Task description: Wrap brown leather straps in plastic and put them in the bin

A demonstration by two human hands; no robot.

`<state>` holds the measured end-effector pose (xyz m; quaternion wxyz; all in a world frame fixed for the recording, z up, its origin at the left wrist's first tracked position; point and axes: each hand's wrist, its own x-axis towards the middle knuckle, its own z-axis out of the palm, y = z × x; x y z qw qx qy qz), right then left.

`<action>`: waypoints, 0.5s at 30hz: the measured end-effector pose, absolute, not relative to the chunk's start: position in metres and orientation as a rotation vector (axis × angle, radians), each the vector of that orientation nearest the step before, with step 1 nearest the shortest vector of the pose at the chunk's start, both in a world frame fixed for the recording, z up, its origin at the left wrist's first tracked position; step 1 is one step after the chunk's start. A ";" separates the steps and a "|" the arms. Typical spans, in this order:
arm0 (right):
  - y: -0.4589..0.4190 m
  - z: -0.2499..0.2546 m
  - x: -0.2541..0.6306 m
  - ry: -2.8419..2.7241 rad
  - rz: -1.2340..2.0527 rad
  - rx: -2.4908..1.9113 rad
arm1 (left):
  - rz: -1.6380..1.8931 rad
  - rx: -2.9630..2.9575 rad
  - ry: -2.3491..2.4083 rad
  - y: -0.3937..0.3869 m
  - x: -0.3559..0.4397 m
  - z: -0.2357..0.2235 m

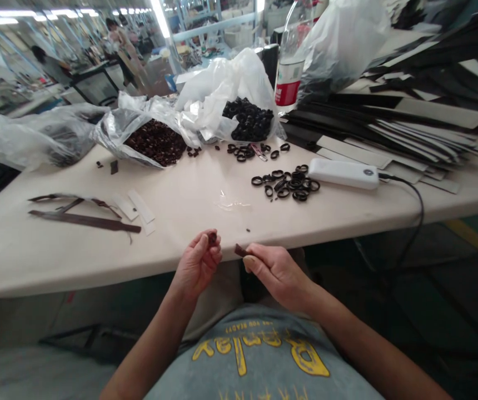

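Note:
My left hand (199,261) is closed at the table's front edge, pinching a small dark brown loop (212,238) between thumb and fingers. A little to its right, my right hand (274,272) grips a short dark brown strip (241,251) whose end sticks out toward the left hand. The two held pieces are apart. On the table just beyond the hands lies a tiny dark bit (248,230). Farther back, a pile of black loops (291,183) sits beside a white power bank (343,173) with a black cable.
Behind stand a plastic bag of small brown pieces (158,143) and a bag of black pieces (247,119). Brown strips (84,221) and white strips (141,206) lie left. A bottle (288,83) and stacked dark strips (389,125) are at the right. A small snipper (258,151) lies among loops.

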<state>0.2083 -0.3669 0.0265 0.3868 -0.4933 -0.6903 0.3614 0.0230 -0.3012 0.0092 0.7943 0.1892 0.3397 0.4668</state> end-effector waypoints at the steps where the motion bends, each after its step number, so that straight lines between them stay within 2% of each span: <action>1: -0.368 0.026 0.205 -1.785 0.882 -1.272 | 1.015 0.440 0.763 -0.302 0.023 0.008; 15: -0.369 0.017 0.195 -2.038 0.394 -1.403 | 0.935 0.800 0.940 -0.315 0.022 0.010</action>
